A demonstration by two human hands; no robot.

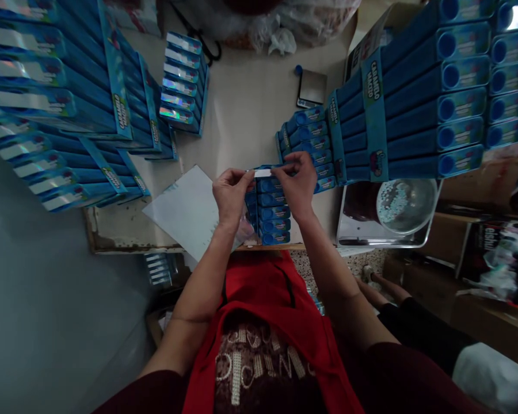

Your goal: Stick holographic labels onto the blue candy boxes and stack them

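Observation:
My left hand and my right hand each pinch one end of a short white sticker strip. The strip is stretched level between my fingertips, over the far end of a small stack of blue boxes marked "Caramelo Macizo". From this angle I cannot tell whether it touches the top box. These boxes show round blue spots at their near ends. Just right of my right hand stands another group of blue boxes. A white sheet lies on the table left of my left hand.
Stacked blue boxes with white strips on their ends fill the left, with a smaller stack behind. Tall box stacks stand right, beside a metal tray and a bowl. A small scale and scissors lie farther back.

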